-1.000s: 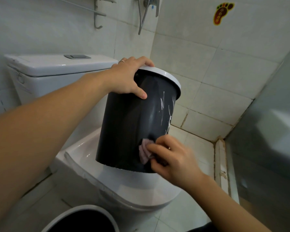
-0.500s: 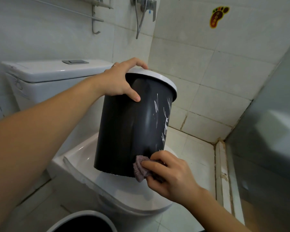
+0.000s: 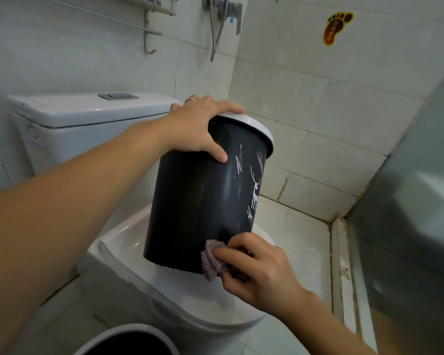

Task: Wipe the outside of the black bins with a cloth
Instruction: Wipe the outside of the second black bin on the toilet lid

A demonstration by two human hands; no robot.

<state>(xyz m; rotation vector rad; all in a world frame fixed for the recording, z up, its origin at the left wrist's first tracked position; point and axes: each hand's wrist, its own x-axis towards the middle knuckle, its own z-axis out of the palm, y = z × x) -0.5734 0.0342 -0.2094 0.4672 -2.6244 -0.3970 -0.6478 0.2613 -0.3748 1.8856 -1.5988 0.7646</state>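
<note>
Fingers [image 3: 231,253] of the right hand [image 3: 262,275] curl round a bunched mauve cloth [image 3: 212,262] and press it against the lowest part of the black bin's [image 3: 203,201] wall, just at its bottom edge. Soft and crumpled, the cloth should mould to the curved side under light pressure. Nearer still, at the bottom edge of the view, a second bin [image 3: 128,342] shows only its pale rim and dark inside.

Beyond the cloth, the black bin stands tilted on the closed toilet lid [image 3: 215,301], leaning to the right. It looks like thin, stiff plastic, probably light and empty, with a smooth wall that would slide under a wet palm. White scuffs and a printed deer figure mark its right side.

Farther up, the left hand [image 3: 198,124] grips the bin at its white top ring [image 3: 256,129], fingers hooked over the rim and thumb [image 3: 215,152] pressed on the wall. That rim seems the best hold: it gives an edge to hook and lets the bin be turned.

Behind stands the cistern [image 3: 87,116] against the tiled wall [image 3: 318,111].
</note>
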